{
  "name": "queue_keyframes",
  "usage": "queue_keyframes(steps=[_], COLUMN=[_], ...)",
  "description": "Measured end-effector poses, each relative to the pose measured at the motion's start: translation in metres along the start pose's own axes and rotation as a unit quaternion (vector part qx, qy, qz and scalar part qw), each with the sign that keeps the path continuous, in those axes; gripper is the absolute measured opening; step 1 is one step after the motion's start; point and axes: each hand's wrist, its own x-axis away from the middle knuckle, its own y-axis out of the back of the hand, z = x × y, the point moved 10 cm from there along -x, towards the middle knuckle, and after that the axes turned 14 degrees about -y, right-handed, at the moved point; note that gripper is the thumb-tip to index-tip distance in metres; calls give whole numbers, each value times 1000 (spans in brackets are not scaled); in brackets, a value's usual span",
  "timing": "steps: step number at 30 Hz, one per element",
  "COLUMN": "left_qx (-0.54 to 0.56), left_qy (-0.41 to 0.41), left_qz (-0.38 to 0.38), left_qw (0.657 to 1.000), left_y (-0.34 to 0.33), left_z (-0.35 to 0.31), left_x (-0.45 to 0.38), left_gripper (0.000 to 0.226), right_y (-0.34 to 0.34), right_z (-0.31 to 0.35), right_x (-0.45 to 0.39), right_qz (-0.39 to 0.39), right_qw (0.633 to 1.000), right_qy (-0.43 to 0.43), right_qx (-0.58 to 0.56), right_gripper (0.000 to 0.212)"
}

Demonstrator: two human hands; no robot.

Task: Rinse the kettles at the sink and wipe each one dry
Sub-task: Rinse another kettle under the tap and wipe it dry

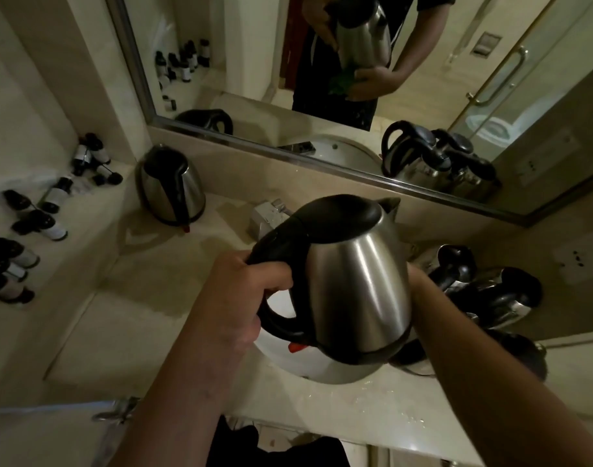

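A steel kettle [359, 284] with a black lid and handle hangs above the white sink [325, 370], a little tilted. My left hand [244, 291] grips its black handle. My right hand [419, 281] is mostly hidden behind the kettle's far side; the mirror reflection shows it against the kettle's base with a green cloth [342, 83]. A second steel kettle [170, 187] stands upright on the counter at the back left. Several more kettles [487, 288] are bunched on the counter to the right.
The chrome tap [271, 214] sits behind the held kettle. Several small dark bottles [49, 210] lie on the stepped ledge at the left. A wide mirror [322, 96] runs along the back wall. A wall socket [581, 257] is at the far right.
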Motion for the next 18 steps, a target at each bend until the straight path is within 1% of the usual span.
queue_keyframes(steps=[1,2,4,6,9,11,12,13,15,16,17,18], left_qx=[-3,-16,-48,-58,-57,-60,-58,-56,-63,-71,-82,-90], left_qy=[1,-5,-23,-35,-43,-51,-57,-66,-81,-85,-90,-95], left_qz=[-1,2,8,12,17,24,31,35,31,28,27,26], left_qw=[1000,1000,999,998,997,997,996,996,994,993,992,991], left_y=[1,1,1,-3,-11,-20,-28,-36,-49,-55,-59,-63], left_z=[-1,-3,-7,-9,-13,-15,-17,-20,-24,-25,-27,-29], left_x=[-1,-1,-3,-5,-5,-4,-4,-3,-1,1,2,4], left_gripper=[25,24,27,25,18,12,13,21,47,54,56,55], right_y=[-5,-8,7,14,20,26,30,36,40,43,46,48], right_z=[0,3,2,1,4,9,14,19,32,39,46,52], right_x=[1,2,1,5,18,24,28,31,43,48,54,62], right_qz=[21,41,20,22,15,2,-16,-33,-53,-73,-95,-127], right_qw=[999,998,995,989,989,986,982,974,958,950,943,937], right_qy=[14,37,77,82,106,115,124,137,164,180,210,248], right_qx=[-26,-26,-54,-119,-104,-122,-143,-177,-231,-243,-241,-213], right_gripper=[35,32,27,31,38,46,48,49,51,51,49,42])
